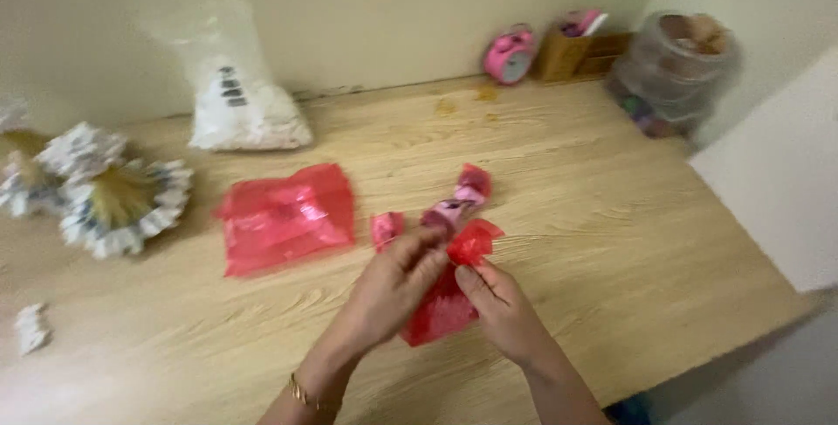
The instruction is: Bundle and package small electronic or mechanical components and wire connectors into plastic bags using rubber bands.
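Left hand (397, 281): low centre of the frame, a thin gold bracelet (301, 393) at the wrist; the fingers are closed in a pinch on the upper edge of a red plastic sheet (441, 307).
Right hand (499, 303): just right of the left one, thumb and forefinger nipped on a bunched corner of the same sheet, near its crumpled red top.
Red plastic sheet: held between both hands at centre frame, its lower part hanging down toward the counter (611, 242); whether it touches the wood cannot be told.
Step in hand: by the look of it, the sheet is being gathered or folded at its top edge, both hands working the same spot.
Next move, as a judgement: it would call for a firm pinch on the thin film and small, even finger work, since such plastic slips and springs open.
Pink and red scraps (458, 202): just beyond the fingers, lying on the counter, blurred.
Flat red sheets (286, 215): left of centre, lying flat, apart from the hands.
White and gold paper fans (109, 194): far left, blurred.
White filled bag (236, 93): upper left, against the wall.
Pink alarm clock (509, 54): top, right of centre.
Brown box (572, 50): beside the clock.
Clear tub (676, 63): upper right corner.
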